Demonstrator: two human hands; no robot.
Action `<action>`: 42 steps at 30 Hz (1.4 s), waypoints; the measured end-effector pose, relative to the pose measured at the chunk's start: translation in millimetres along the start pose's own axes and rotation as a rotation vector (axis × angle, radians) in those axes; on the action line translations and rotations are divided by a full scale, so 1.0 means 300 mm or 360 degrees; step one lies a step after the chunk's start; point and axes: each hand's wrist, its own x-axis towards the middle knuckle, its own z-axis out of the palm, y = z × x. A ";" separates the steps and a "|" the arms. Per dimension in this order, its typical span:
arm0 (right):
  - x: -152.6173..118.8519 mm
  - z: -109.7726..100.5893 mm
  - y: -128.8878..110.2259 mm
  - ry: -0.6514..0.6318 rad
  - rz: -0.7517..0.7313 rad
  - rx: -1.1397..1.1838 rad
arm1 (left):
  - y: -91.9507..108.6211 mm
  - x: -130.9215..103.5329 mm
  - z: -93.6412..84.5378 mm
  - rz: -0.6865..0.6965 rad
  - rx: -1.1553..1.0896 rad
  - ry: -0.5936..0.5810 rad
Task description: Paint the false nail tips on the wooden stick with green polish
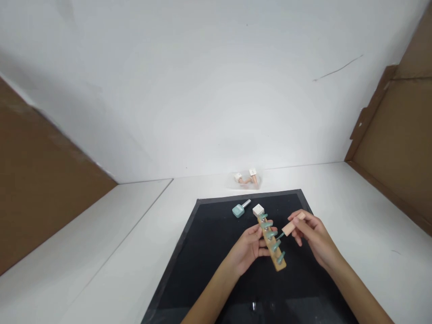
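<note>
My left hand [249,249] holds a wooden strip [279,265], its fingers behind and along the left edge. Several green nail tips [272,234] stand in a row on the strip. My right hand [312,234] pinches a peach-coloured brush handle [289,228] just right of the strip. The brush end, green, points down left close to the middle nail tips; whether it touches one I cannot tell. A white square bottle [258,209] stands just beyond the strip's far end.
A green polish bottle with a silver cap [238,210] lies on the black mat [209,234]. Behind the mat, a clear tray [232,183] holds white and peach pieces. Brown cardboard panels [40,180] flank the white table, and a white wall rises behind.
</note>
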 end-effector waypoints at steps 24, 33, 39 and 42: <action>-0.001 -0.004 0.009 -0.0223 -0.0046 -0.0290 | 0.005 0.007 0.018 0.0032 -0.0031 -0.0034; 0.001 -0.005 0.023 -0.0101 -0.0072 -0.0278 | 0.000 0.003 0.015 0.0009 0.0045 -0.0012; 0.005 0.000 0.019 0.0030 -0.0134 -0.0248 | 0.002 -0.002 0.017 -0.0009 0.0038 -0.0005; 0.007 0.002 0.019 0.0080 -0.0180 -0.0260 | 0.005 -0.005 0.023 -0.0009 0.0015 0.0010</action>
